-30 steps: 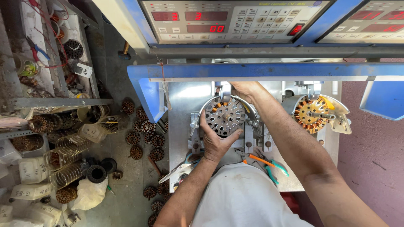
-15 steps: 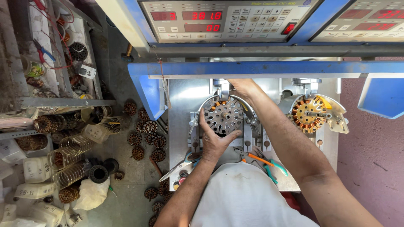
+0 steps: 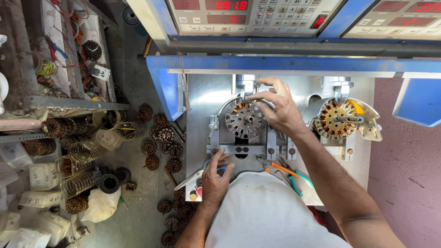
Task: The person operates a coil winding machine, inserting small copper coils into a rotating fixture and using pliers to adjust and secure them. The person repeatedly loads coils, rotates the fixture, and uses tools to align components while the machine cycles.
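Observation:
A round grey stator (image 3: 245,118) with some copper windings sits in the left fixture of a metal machine table (image 3: 204,98). My right hand (image 3: 280,108) reaches over it, thumb and fingertips pinched at its top rim just under a steel spindle (image 3: 244,82). My left hand (image 3: 215,177) lies at the table's front edge, fingers on the blue handles of scissors (image 3: 189,181) whose blade sticks out to the left. Whether it grips them I cannot tell. A second stator (image 3: 337,120), fully wound in copper, sits in the right fixture.
Orange-handled and teal-handled pliers (image 3: 287,173) lie on the table by my right forearm. Control panels (image 3: 250,16) with red displays hang above. Several wound stators (image 3: 161,142) litter the floor at left, beside wire springs (image 3: 80,167), white bags and a cluttered shelf (image 3: 69,55).
My left hand has left the stator's lower edge and dropped to the scissors at the front of the table. My right hand stays at the stator's top rim.

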